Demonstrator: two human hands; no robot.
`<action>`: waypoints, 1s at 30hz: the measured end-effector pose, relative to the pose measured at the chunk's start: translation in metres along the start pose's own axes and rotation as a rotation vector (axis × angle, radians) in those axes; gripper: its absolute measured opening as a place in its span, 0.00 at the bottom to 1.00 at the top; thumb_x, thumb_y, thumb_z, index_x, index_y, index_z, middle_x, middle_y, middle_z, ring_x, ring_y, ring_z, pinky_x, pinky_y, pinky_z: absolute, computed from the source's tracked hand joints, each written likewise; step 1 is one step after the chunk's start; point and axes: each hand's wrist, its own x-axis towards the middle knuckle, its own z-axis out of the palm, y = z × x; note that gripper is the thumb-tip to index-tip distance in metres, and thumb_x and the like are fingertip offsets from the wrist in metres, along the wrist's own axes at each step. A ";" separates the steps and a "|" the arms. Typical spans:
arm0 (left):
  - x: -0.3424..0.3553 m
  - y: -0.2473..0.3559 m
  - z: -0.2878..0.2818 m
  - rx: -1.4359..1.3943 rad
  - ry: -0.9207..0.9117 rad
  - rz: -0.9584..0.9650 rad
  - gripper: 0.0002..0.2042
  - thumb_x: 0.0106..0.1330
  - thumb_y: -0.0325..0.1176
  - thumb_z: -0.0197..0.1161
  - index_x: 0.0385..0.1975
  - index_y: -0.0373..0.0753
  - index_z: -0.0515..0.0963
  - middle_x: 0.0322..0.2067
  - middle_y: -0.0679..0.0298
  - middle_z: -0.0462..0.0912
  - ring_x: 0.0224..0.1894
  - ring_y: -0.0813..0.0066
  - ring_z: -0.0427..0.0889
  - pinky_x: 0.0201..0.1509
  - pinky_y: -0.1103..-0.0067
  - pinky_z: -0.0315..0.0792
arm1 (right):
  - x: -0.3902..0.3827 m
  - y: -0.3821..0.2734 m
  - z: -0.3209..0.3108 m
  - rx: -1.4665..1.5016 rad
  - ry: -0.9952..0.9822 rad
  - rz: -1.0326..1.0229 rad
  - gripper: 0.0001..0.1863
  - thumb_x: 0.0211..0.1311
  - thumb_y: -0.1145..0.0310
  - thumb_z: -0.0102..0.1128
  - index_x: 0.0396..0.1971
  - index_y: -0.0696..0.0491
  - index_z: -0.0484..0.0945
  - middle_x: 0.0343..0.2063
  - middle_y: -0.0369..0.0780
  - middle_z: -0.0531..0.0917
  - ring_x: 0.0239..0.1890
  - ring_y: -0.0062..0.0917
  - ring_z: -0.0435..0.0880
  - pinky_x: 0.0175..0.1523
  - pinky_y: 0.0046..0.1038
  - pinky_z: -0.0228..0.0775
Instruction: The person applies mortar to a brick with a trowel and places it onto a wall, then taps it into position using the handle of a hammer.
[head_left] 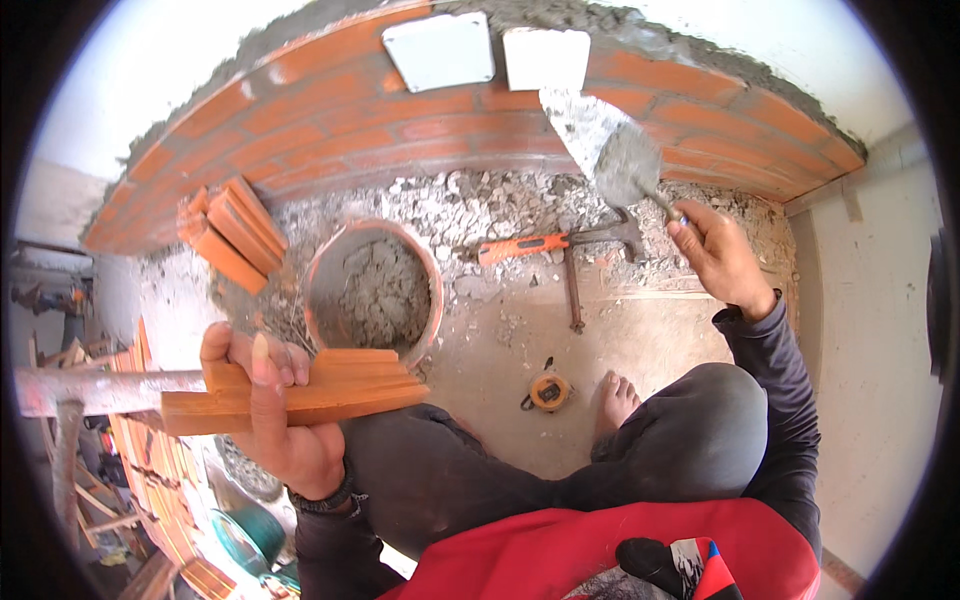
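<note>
Raised at the lower left, my left hand [305, 460] is closed around an orange clay brick piece [350, 392] with ridged sides, just above my left knee. My right hand [728, 262] grips the handle of a pointed trowel [615, 150], its blade turned up toward the wall and smeared with grey mortar. Behind the blade runs a low orange brick wall [330, 115] with grey joints. Two white box-like plates [440, 52] are set along its upper part, and the trowel tip is near the right one. A round bucket [436, 300] with wet mortar [385, 295] stands beyond my left hand.
Several brick pieces [235, 235] are stacked left of the bucket. A claw hammer [525, 247] with an orange handle and a rusty metal bar [573, 295] lie amid rubble. A tape measure [549, 391] sits near my foot. At left are a metal pole [110, 388] and a green bucket [250, 535].
</note>
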 end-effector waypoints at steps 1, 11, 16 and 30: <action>0.001 -0.003 0.001 0.025 0.001 -0.010 0.22 0.68 0.26 0.55 0.61 0.32 0.62 0.31 0.70 0.63 0.32 0.81 0.63 0.37 0.81 0.63 | 0.001 -0.002 -0.006 -0.117 0.128 -0.059 0.13 0.65 0.67 0.60 0.42 0.60 0.77 0.25 0.50 0.79 0.26 0.43 0.78 0.32 0.38 0.68; 0.000 -0.007 0.024 0.052 -0.009 -0.010 0.22 0.68 0.25 0.56 0.61 0.32 0.62 0.32 0.70 0.64 0.32 0.82 0.64 0.38 0.81 0.64 | 0.044 -0.035 -0.070 -0.819 0.599 -0.282 0.12 0.60 0.66 0.64 0.42 0.52 0.78 0.31 0.40 0.82 0.32 0.41 0.82 0.35 0.38 0.73; -0.001 -0.007 0.025 0.046 -0.046 0.004 0.23 0.67 0.26 0.56 0.61 0.32 0.61 0.33 0.69 0.64 0.32 0.81 0.63 0.39 0.81 0.63 | 0.061 -0.037 -0.083 -0.916 0.551 -0.249 0.10 0.59 0.64 0.63 0.39 0.51 0.79 0.30 0.41 0.83 0.33 0.41 0.83 0.35 0.40 0.74; 0.002 -0.006 0.017 -0.011 -0.052 -0.012 0.20 0.67 0.24 0.56 0.59 0.32 0.64 0.34 0.68 0.67 0.33 0.80 0.67 0.41 0.80 0.65 | 0.038 -0.024 -0.052 -0.612 0.545 -0.118 0.13 0.61 0.62 0.62 0.40 0.54 0.80 0.32 0.46 0.84 0.36 0.46 0.83 0.38 0.43 0.74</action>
